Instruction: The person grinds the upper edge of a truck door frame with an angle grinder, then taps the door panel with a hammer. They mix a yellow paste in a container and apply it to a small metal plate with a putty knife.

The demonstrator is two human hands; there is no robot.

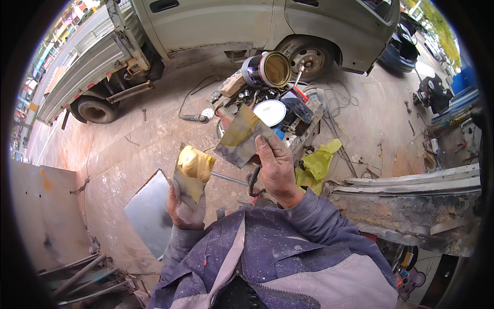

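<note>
My left hand (185, 211) is closed on a flat metal putty spreader (192, 187), and a thick lump of yellow body filler (194, 162) sits on its upper part. Pinched between the thumb and fingers of my right hand (279, 172) is a second, wider metal putty spreader (237, 138), its face smeared with yellow and grey. The two spreaders are held apart, in front of my chest. Beyond the right one, an open tin (275, 69) with tan residue inside lies tipped on a cluttered cart (303, 131). A round white lid (269, 112) rests there too.
A pale truck (216, 26) stands across the far side. An angle grinder (194, 117) with a cord lies on the floor left of the cart. Yellow-green cloth (319, 162) hangs at right, near a long ledge (411, 211). A grey panel (152, 213) lies left of me.
</note>
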